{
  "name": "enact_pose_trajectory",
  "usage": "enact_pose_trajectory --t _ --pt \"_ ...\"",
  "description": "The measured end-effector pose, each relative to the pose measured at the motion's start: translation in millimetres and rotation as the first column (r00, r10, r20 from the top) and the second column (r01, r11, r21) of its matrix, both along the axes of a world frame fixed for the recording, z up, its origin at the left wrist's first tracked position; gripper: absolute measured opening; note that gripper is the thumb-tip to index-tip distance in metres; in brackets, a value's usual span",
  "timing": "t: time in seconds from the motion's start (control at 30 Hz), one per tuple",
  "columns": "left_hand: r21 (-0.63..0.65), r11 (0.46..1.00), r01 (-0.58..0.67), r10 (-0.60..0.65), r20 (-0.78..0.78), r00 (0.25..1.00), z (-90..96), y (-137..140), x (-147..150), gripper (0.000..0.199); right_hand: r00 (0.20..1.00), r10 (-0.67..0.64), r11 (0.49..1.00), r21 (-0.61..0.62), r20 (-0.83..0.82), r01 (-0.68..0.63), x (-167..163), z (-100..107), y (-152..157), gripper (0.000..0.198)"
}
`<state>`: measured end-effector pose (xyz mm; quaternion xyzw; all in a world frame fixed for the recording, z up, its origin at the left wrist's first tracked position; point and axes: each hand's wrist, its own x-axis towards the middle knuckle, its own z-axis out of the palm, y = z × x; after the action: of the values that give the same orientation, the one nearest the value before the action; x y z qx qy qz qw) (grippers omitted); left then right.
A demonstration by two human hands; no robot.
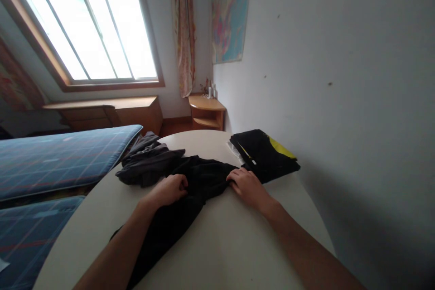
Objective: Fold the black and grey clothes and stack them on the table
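Observation:
A black garment [200, 179] lies rumpled across the round white table [244, 244], one long part of it stretching down toward the near edge. Whether it is a top or trousers, I cannot tell. My left hand [174, 189] is closed on the left side of the cloth, fingers curled into it. At the right end, the fingers of my right hand [246, 185] pinch the garment's edge. Just beyond that hand sits a folded black and yellow garment [261, 152], partly over some clear plastic. A crumpled dark grey garment [146, 161] lies beyond my left hand, touching the black one.
Along the right runs a bare wall [356, 122], close to the table. Blue plaid mattresses [64, 158] lie to the left. Farther back are a wooden desk [136, 104], a small corner shelf [207, 103] with bottles, and a bright window [98, 22].

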<state>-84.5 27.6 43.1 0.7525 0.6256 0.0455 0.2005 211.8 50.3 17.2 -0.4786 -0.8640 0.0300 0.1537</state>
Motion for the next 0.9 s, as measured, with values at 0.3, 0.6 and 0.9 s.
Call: enact_pose_trajectory --t 0.3,0.6,0.9 --pt "0.023 1.000 -0.013 0.003 0.420 0.908 27.2 -7 -5 0.041 0.967 -0.009 0.974 -0.219 -0.255 -0.048 8 29 -12 0.024" --pt "0.194 0.971 -0.141 0.143 0.004 0.990 -23.0 8 0 0.047 0.989 -0.116 0.973 -0.211 -0.086 0.096 6 15 -12 0.031" --pt "0.473 0.786 -0.398 0.319 0.241 0.916 6.2 13 -1 0.025 0.937 0.119 0.992 -0.001 -0.329 -0.127 -6 31 -21 0.011"
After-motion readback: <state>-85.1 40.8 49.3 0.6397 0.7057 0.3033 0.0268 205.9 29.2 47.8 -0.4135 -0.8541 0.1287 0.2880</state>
